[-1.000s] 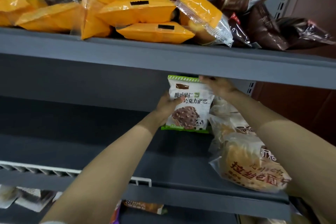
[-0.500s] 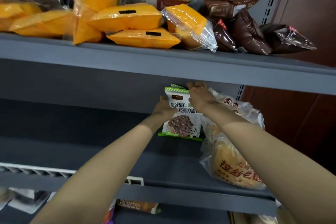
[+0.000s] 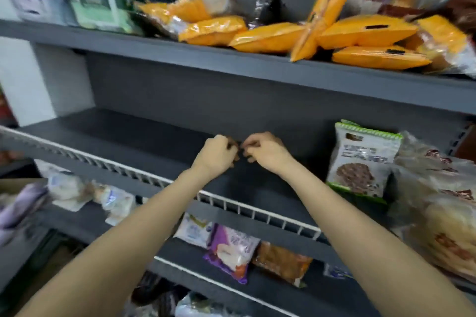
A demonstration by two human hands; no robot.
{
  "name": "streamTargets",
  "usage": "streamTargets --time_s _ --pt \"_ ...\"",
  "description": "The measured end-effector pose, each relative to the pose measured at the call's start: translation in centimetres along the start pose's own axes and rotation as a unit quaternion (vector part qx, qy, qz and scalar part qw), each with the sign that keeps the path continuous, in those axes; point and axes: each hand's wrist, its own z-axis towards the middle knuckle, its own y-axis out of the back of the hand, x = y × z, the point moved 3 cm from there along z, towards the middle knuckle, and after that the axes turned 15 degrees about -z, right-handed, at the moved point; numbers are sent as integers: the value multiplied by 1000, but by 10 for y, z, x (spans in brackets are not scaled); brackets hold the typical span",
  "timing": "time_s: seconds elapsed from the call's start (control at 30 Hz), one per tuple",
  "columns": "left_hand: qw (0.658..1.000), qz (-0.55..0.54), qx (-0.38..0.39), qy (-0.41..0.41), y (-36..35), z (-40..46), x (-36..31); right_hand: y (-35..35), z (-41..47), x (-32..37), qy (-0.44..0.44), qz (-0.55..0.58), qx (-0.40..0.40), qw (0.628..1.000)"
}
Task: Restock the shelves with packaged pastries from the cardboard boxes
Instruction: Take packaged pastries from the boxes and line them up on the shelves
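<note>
At frame centre our left hand [image 3: 216, 153] and right hand [image 3: 265, 153] curl their fingers, apparently empty; we should fetch another pastry and stand it beside the green-edged packet [image 3: 360, 159].

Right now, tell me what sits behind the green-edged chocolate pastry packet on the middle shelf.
Behind the green-edged packet, one more green top edge peeks out, apparently a second packet. Then comes the dark back panel. Anything lower is covered.
</note>
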Motion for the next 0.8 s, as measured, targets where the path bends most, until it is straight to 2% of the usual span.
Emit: streamTargets --time_s 0.2,0.4,0.6,0.8 --pt "989 118 -73 50 165 -65 90 -108 -3 158 78 30 45 996" --pt "965 145 -154 155 354 -169 216 -269 -19 341 157 33 170 972" --pt "913 128 -246 300 500 -290 334 -426 -49 484 234 -4 302 924" --pt "843 99 -305 432 600 -378 443 -563 -72 591 286 -18 387 876"
